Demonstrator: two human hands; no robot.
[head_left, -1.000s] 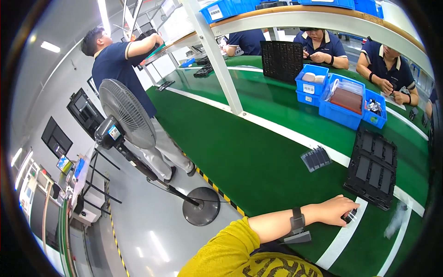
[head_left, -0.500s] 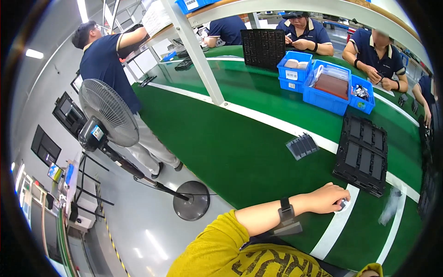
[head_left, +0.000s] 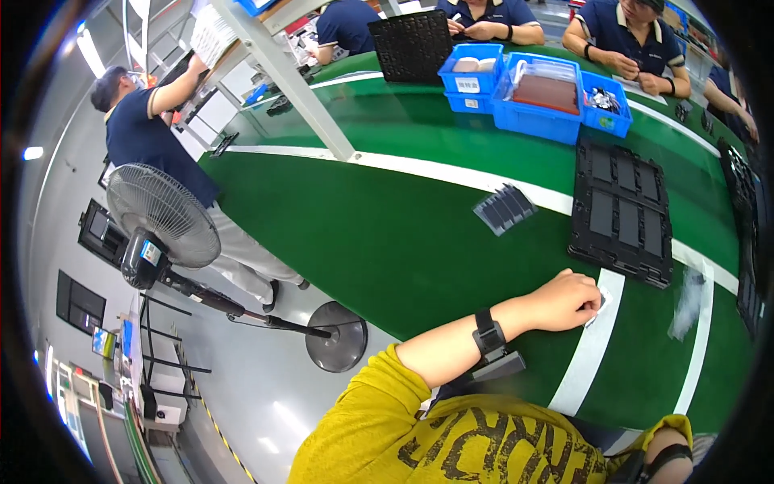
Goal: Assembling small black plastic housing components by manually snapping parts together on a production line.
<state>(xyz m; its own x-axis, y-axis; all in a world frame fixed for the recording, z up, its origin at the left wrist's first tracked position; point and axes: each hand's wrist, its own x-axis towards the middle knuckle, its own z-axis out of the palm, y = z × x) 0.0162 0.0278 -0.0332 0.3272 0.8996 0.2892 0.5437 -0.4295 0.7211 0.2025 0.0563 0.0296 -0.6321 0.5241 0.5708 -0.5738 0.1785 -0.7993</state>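
Observation:
My left hand [head_left: 568, 300] rests on the green table top [head_left: 387, 234] with its fingers curled. A sliver of something small and whitish [head_left: 597, 311] shows at the fingertips, beside a white strip [head_left: 592, 355]; its kind is hidden. Just beyond the hand lies a black tray [head_left: 621, 214] with several rectangular grey inserts. To the far left of that tray is a small clear sheet with dark strips [head_left: 505, 210]. On the right, only my forearm [head_left: 667, 448] with a black band shows at the lower edge; the right hand is out of the picture.
Blue bins [head_left: 536, 109] stand at the back beside an upright black tray [head_left: 411, 47]. A white post [head_left: 298, 81] rises from the table. On the left are a floor fan [head_left: 165, 214] and a standing person [head_left: 157, 137]. Other people sit across the table. Clear film [head_left: 688, 302] lies at right.
The view has shifted, so the table and bins sit higher and further left in it. My left hand stays curled at the white strip. More of my right forearm shows.

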